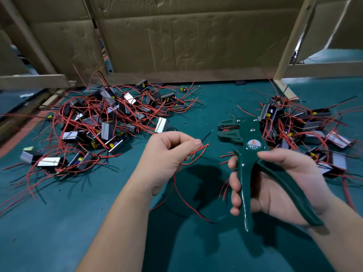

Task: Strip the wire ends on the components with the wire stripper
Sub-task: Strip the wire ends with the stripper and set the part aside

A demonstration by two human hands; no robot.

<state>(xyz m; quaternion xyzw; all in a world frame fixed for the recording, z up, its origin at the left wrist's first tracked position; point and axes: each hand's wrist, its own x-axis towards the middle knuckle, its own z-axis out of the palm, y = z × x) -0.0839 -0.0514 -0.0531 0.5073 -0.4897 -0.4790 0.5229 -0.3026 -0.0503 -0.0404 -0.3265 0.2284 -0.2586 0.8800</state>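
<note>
I see the left hand over the middle of the desk. Its thumb and first finger pinch a small bunch of red wires. The wire ends stick out to the right, past the fingertips. A thin black wire pokes out just above them. The rest of the red wires hang down under the hand, toward the near edge of the desk. I cannot tell which part they come from.

The right hand grips the green wire stripper and holds it up above the desk. The fingers curl round one handle and the thumb lies over the top. The two handles are spread apart. The head of the tool points left at the wire ends. It is near them but not touching. Its jaws look a little open.

A big pile of components with tangled red and black wires lies near the far left side of the desk. A second pile lies by the right edge, behind the tool. Tiny bits of wire skin dot the green top between the piles. Brown cardboard stands along the far edge, with a pale wooden post at the far right corner.
</note>
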